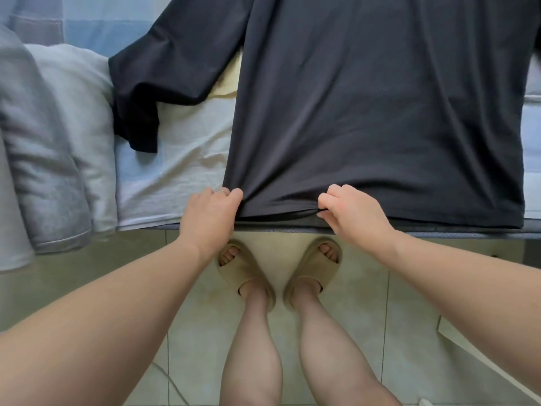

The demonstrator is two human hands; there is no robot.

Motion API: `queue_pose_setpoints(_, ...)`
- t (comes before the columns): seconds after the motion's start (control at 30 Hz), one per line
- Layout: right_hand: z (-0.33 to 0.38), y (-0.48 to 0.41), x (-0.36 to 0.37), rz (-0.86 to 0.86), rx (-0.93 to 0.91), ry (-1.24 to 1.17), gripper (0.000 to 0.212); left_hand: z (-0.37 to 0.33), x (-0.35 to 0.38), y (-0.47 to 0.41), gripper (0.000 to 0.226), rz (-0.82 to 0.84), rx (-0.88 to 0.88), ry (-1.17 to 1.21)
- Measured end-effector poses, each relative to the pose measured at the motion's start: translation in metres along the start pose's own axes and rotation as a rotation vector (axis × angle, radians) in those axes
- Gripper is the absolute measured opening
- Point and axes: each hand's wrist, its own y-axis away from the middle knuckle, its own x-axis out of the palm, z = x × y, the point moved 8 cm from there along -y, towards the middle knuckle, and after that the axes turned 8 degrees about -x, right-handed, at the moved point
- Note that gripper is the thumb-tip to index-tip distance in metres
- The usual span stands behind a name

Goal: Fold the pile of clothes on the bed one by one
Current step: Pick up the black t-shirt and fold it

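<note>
While left hand point(209, 215) and right hand point(354, 215) pinch its 6 o'clock hem point(281, 204), dark shirt point(366, 112) seems light, limp; best held there.

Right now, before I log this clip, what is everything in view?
bed: one, pale blue and white sheet, across the top
shirt: one, dark charcoal, spread flat on the bed, hem at its near edge
grey cloth: one, grey, bunched at left, hanging over the bed's edge
white cloth: one, white, beside the grey cloth
floor: one, pale tiles, below the bed
slippers: two, beige, worn, on the floor
left hand: one, pinching the hem's left corner
right hand: one, pinching the hem near its middle
</note>
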Motion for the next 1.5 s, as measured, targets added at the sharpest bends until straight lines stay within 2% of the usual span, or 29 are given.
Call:
queue_pose_setpoints(0.13, 0.007, 0.008, 0.011, 0.254, 0.039, -0.020, 0.015, -0.003, -0.003, 0.002, 0.025, 0.216, -0.065, -0.066)
queue_pose_setpoints(0.2, 0.007, 0.006, 0.000, 0.237, 0.089, -0.066, 0.016, -0.008, -0.008, 0.000, 0.019, 0.345, -0.075, -0.017)
queue_pose_setpoints(0.27, 0.009, -0.003, -0.019, 0.191, 0.143, -0.133, 0.019, -0.007, -0.022, -0.006, 0.022, 0.386, -0.121, 0.076)
queue_pose_setpoints(0.4, 0.017, -0.043, -0.061, 0.195, 0.216, -0.293, 0.037, 0.023, -0.082, -0.037, 0.033, 0.193, -0.297, 0.269)
queue_pose_setpoints(0.6, 0.012, -0.140, -0.120, 0.102, 0.287, -0.389, 0.035, 0.110, -0.148, -0.122, 0.059, -0.067, -0.473, 0.345)
queue_pose_setpoints(0.7, 0.005, -0.189, -0.135, 0.049, 0.347, -0.411, 0.037, 0.150, -0.156, -0.177, 0.074, -0.108, -0.490, 0.396)
queue_pose_setpoints(0.77, -0.001, -0.220, -0.138, 0.006, 0.397, -0.413, 0.039, 0.171, -0.148, -0.211, 0.082, -0.006, -0.516, 0.464)
queue_pose_setpoints(0.87, -0.002, -0.257, -0.133, -0.003, 0.505, -0.469, 0.042, 0.190, -0.113, -0.239, 0.073, 0.335, -0.536, 0.669)
queue_pose_setpoints(0.97, -0.003, -0.277, -0.124, 0.005, 0.644, -0.588, 0.040, 0.186, -0.096, -0.233, 0.065, 0.693, -0.431, 0.784)
queue_pose_setpoints(1.03, 0.002, -0.292, -0.133, -0.034, 0.704, -0.641, 0.038, 0.192, -0.118, -0.240, 0.057, 0.785, -0.335, 0.838)
queue_pose_setpoints(1.1, 0.021, -0.311, -0.151, -0.080, 0.697, -0.659, 0.041, 0.213, -0.156, -0.250, 0.049, 0.778, -0.282, 0.884)
queue_pose_setpoints(1.17, 0.044, -0.339, -0.171, -0.114, 0.644, -0.650, 0.047, 0.251, -0.197, -0.266, 0.037, 0.668, -0.250, 0.866)
queue_pose_setpoints(1.3, 0.097, -0.398, -0.187, -0.051, 0.510, -0.613, 0.063, 0.338, -0.256, -0.286, 0.025, 0.459, -0.198, 0.615)
queue_pose_setpoints(1.5, 0.153, -0.476, -0.181, 0.039, 0.381, -0.533, 0.071, 0.453, -0.271, -0.294, 0.022, 0.367, -0.264, 0.294)
